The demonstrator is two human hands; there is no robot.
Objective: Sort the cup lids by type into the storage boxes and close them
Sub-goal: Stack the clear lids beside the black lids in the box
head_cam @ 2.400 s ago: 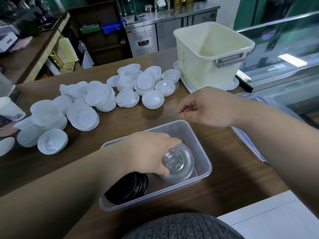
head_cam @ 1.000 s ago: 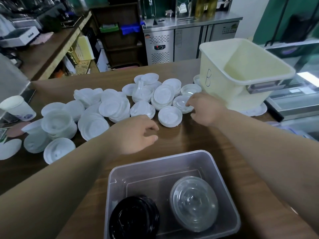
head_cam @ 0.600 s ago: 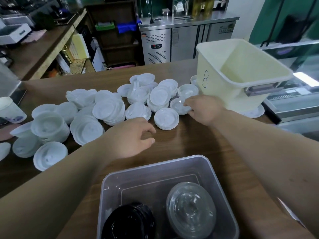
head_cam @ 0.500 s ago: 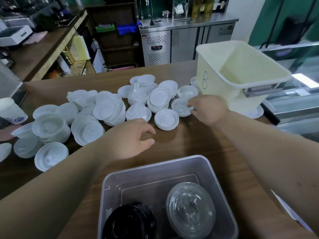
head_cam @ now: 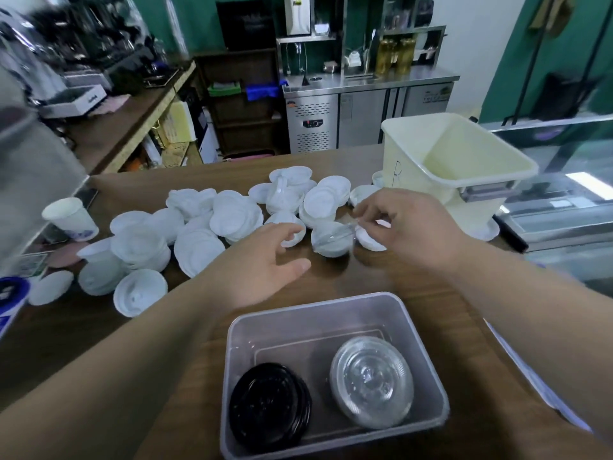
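My right hand (head_cam: 408,230) pinches a clear lid (head_cam: 331,240); its matching stack (head_cam: 371,386) sits in the storage box (head_cam: 331,302) nearer me; left hand (head_cam: 262,263) slack.

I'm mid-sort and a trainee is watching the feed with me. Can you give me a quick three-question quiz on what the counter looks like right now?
1. True or false: the clear box is empty.
2. What does the right hand pinch? A) a clear lid B) a black lid C) a spoon
3. Fill in: the left hand hovers over the counter, fingers ___ and holding nothing.

Key
1. False: it holds a black lid stack and a clear lid stack, side by side.
2. A
3. open
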